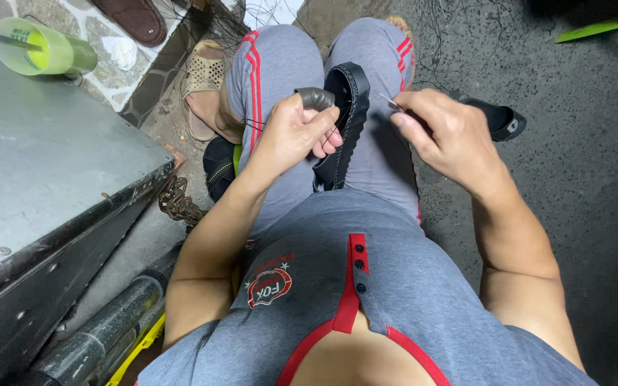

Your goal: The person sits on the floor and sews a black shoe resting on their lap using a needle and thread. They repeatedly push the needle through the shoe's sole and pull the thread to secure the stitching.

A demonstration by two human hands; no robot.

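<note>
A black shoe with a stitched rim rests upright on my lap between my grey-trousered knees. My left hand grips its near side, the thumb covered by a dark protective cap. My right hand is just right of the shoe, its fingers pinched on a thin metal needle whose tip points at the shoe's rim. A dark thread runs from the left hand across my left thigh.
A grey metal box stands at the left with a green drink cup on it. A tan sandal on a foot, a brown sandal, another black shoe and a dark cylinder lie on the ground.
</note>
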